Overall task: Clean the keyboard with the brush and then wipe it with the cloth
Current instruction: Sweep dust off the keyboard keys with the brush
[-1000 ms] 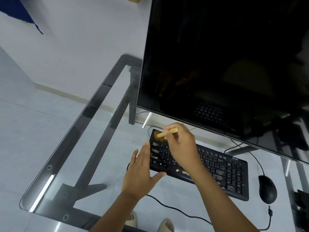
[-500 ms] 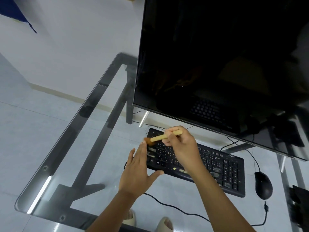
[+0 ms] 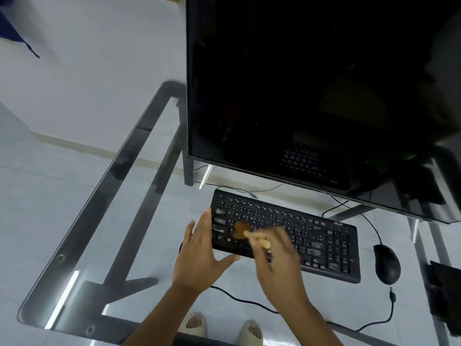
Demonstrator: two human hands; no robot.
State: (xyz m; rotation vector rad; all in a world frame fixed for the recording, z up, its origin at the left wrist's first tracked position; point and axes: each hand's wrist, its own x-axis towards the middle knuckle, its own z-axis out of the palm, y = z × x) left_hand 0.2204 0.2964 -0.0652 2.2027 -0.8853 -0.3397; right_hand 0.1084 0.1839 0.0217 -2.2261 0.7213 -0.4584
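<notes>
A black keyboard [image 3: 299, 226] lies on the glass desk [image 3: 82, 245] under the monitor. My right hand [image 3: 279, 260] is shut on a small wooden-handled brush [image 3: 243, 231], blurred by motion, its brown bristles pressed on the keys at the keyboard's lower left. My left hand [image 3: 199, 255] rests flat with fingers spread against the keyboard's left edge, thumb at its front edge. I see no cloth that I can identify.
A large dark monitor [image 3: 324, 91] looms over the back of the desk. A black mouse [image 3: 386, 264] with its cable sits right of the keyboard. A dark object [image 3: 446, 295] lies at the right edge. Feet in sandals show through the glass.
My right hand has swept the brush from the keyboard's top left corner down toward the lower left keys. The left hand has stayed against the left edge.
</notes>
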